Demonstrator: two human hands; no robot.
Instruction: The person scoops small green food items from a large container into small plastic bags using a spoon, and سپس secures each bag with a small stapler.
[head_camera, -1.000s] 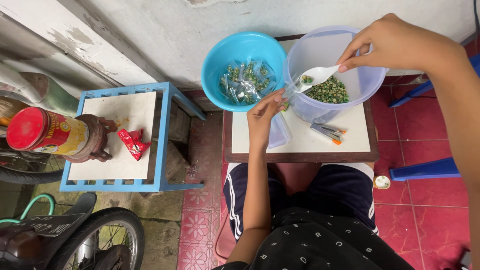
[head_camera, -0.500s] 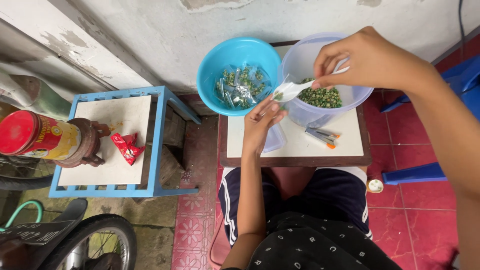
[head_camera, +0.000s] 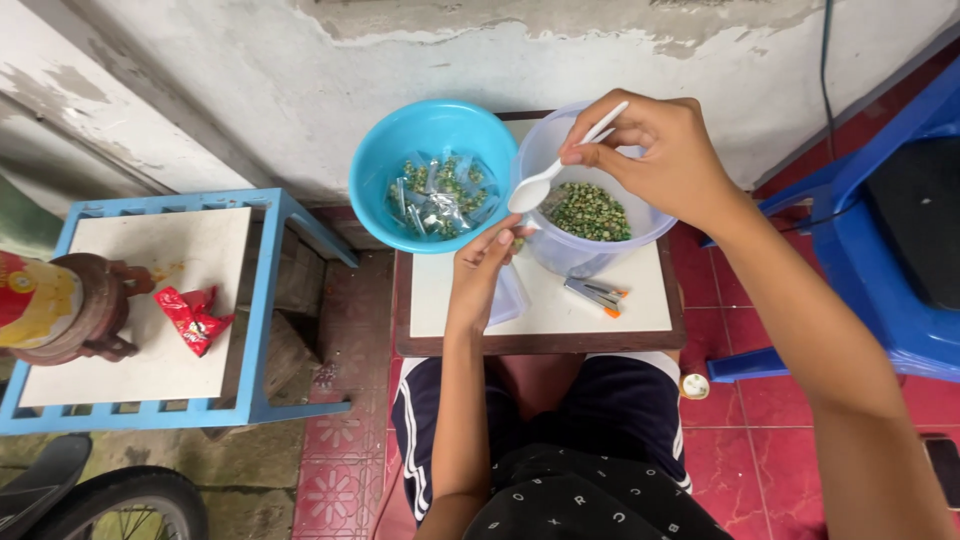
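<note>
Right hand: the right hand (head_camera: 665, 150) is pinching a white plastic spoon (head_camera: 552, 170) over the clear tub (head_camera: 560, 255) of green peas (head_camera: 588, 211).
Left hand: the left hand (head_camera: 482, 272) is gripping a small clear bag (head_camera: 508, 296) just under the spoon's bowl.
Around: a blue bowl (head_camera: 400, 135) holding filled packets is touching the tub; a stapler (head_camera: 596, 294) is lying on the white surface (head_camera: 440, 300).

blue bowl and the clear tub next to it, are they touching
Touching. The head view shows the rim of the blue bowl pressed against the side of the clear tub, with no gap between them where the white spoon crosses.
</note>
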